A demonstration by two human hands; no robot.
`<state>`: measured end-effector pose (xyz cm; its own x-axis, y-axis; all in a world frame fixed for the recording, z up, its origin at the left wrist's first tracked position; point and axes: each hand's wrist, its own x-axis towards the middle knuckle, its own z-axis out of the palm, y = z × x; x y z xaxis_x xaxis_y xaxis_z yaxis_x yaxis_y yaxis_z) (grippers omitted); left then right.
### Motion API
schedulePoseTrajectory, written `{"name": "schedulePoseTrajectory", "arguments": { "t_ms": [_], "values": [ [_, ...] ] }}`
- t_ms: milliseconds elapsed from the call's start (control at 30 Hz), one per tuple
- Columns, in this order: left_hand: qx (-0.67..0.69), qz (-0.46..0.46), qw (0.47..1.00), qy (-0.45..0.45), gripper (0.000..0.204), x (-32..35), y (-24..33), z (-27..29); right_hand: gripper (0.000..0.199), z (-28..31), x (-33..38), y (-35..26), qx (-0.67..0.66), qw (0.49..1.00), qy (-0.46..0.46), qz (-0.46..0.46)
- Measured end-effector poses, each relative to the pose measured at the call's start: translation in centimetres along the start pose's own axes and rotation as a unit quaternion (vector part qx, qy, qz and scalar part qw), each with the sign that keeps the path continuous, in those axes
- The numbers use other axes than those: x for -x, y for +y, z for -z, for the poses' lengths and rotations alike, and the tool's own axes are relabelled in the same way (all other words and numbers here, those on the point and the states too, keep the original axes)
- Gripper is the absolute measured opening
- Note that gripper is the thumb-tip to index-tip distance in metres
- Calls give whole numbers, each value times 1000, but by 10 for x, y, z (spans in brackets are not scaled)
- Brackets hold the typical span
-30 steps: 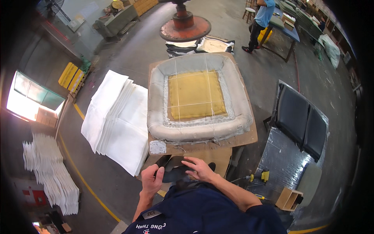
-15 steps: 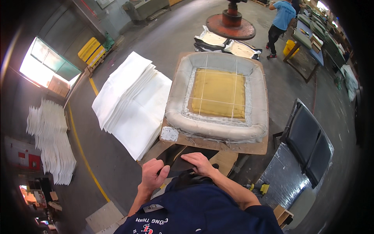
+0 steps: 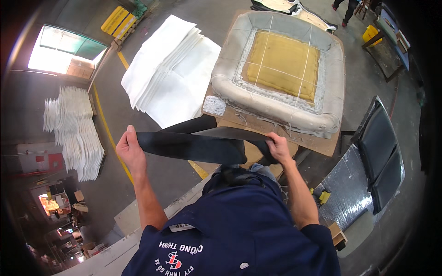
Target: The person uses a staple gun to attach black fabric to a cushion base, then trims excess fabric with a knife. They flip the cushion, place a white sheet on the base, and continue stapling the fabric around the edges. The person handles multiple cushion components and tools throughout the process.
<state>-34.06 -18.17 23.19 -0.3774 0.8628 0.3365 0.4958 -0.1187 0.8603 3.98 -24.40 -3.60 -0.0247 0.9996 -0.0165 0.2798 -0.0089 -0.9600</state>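
A: What moved?
B: Both hands came up and apart, stretching a black strip (image 3: 198, 145) near the tabletop (image 3: 317, 143).
A: The grip?
B: Left hand (image 3: 130, 152) and right hand (image 3: 278, 148) are each closed on an end, just before the seat cushion (image 3: 281, 69).

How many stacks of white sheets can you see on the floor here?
2. One fanned stack of white sheets lies left of the seat cushion; a second stack sits far left by the wall. Others may be hidden.

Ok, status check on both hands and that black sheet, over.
Left hand and right hand each grip an end. Black sheet stretched between them, off the board. Seat cushion lies beyond, apart.
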Motion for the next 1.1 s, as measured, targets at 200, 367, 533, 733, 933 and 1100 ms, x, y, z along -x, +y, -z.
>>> {"name": "schedulePoseTrajectory", "arguments": {
  "t_ms": [200, 367, 533, 733, 933, 1100],
  "values": [
    [-81, 4, 996, -31, 52, -15, -21, -10, 28, 70, 13, -11, -157, 924, -262, -232],
    [-113, -3, 993, -43, 55, -9, -32, -22, 35, 102, 26, -9, -189, 910, -259, -262],
    [-98, 5, 994, -52, 55, -6, -37, -34, 34, 114, 48, 4, -273, 896, -228, -267],
    [-147, 16, 988, -52, 54, 3, -32, -50, 32, 129, 65, 10, -284, 885, -227, -289],
    [-227, -29, 973, -31, 53, 8, -32, -38, 25, 132, 92, 1, -261, 861, -323, -293],
    [-171, -30, 984, -43, 54, -9, -30, -56, 20, 135, 118, -13, -281, 870, -254, -315]
  ]
}}
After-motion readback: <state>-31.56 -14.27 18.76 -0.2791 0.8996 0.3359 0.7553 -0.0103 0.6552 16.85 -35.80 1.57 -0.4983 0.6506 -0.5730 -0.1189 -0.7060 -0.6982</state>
